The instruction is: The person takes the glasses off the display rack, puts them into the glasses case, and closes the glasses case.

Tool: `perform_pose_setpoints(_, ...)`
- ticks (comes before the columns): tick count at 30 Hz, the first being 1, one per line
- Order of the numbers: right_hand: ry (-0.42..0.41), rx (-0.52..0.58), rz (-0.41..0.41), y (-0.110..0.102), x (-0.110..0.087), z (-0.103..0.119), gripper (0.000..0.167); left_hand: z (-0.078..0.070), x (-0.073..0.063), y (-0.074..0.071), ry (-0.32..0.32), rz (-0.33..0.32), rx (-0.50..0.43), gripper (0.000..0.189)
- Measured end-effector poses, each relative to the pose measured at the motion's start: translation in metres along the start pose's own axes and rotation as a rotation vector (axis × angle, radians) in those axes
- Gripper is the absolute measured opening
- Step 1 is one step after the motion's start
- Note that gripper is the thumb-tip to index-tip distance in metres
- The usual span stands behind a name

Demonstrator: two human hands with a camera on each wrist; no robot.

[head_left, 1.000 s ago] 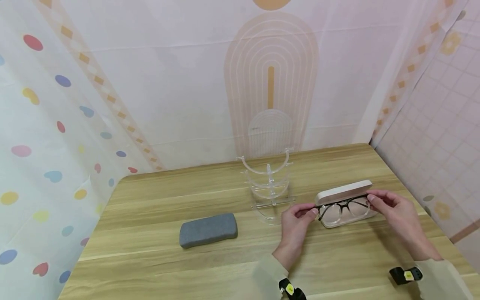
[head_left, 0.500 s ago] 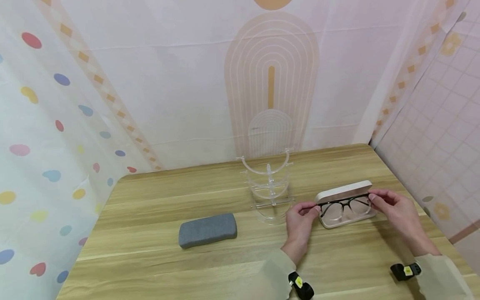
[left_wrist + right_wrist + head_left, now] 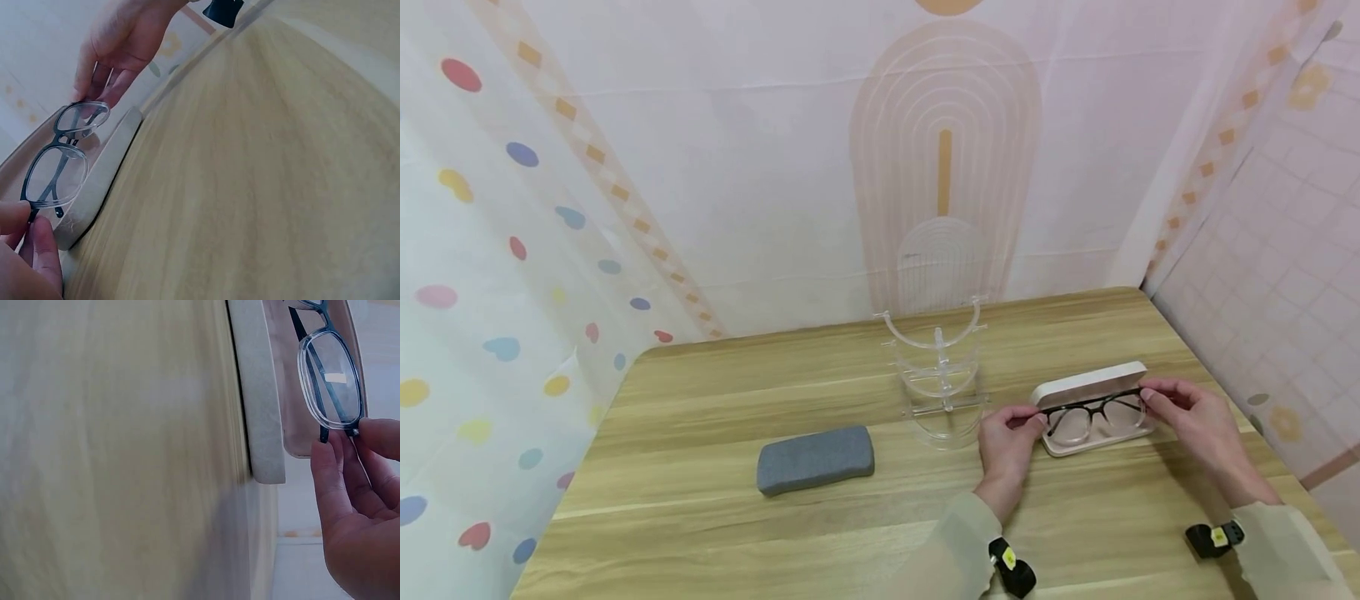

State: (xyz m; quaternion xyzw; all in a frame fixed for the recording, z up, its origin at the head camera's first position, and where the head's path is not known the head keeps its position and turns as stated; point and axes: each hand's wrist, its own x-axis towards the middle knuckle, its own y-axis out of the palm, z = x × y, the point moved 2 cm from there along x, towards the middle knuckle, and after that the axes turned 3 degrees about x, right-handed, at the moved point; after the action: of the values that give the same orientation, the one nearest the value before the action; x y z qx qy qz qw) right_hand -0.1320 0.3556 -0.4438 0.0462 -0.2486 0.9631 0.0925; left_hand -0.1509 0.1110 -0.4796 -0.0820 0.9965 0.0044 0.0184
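A pair of eyeglasses [image 3: 1094, 407] with a dark upper frame and clear lower rims is held between both hands, over an open glasses case [image 3: 1075, 448] with a pale lining. My left hand [image 3: 1009, 442] pinches the left end of the frame between thumb and fingers. At the opposite end, my right hand [image 3: 1201, 423] pinches the frame by its corner. In the left wrist view the temples of the eyeglasses [image 3: 56, 169] look folded behind the lenses. The right wrist view has the right thumb and fingers at the hinge of the eyeglasses [image 3: 331, 381].
A closed grey glasses case [image 3: 816, 460] lies left of the hands on the wooden table [image 3: 722, 542]. Behind the left hand stands a clear, tiered eyeglass display stand [image 3: 942, 367]. Patterned curtains hang along the table's back and sides.
The left hand has shifted slightly right, toward the open case. The eyeglasses have also moved a little to the right, while the right hand stays nearly in place.
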Motion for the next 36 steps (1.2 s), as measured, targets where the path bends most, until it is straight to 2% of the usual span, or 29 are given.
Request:
perform_pose_setpoints(9, -0.001, 0.002, 0.058, 0.0007, 0.0026, -0.0039, 0.037, -0.0011, 0.0046, -0.0025, 0.029, 0.001, 0.123, 0.009)
perform_pose_setpoints(14, -0.005, -0.023, 0.061, 0.0027, 0.0036, -0.0058, 0.034, -0.0015, 0.0069, -0.0041, 0.051, 0.001, 0.178, 0.009)
perform_pose_setpoints(22, 0.0, -0.057, 0.052, 0.0039, 0.0043, -0.0059, 0.033, -0.0018, 0.0082, -0.0048, 0.036, 0.009, 0.211, 0.008)
perform_pose_setpoints(30, 0.009, -0.202, 0.034, 0.0036, 0.0048, -0.0034, 0.032, -0.0039, 0.008, -0.0061, 0.016, 0.047, 0.2, 0.007)
perform_pose_setpoints(36, 0.013, -0.268, 0.043, 0.0028, 0.0066, -0.0025, 0.033, -0.0044, 0.0075, -0.0071, 0.003, 0.07, 0.191, 0.011)
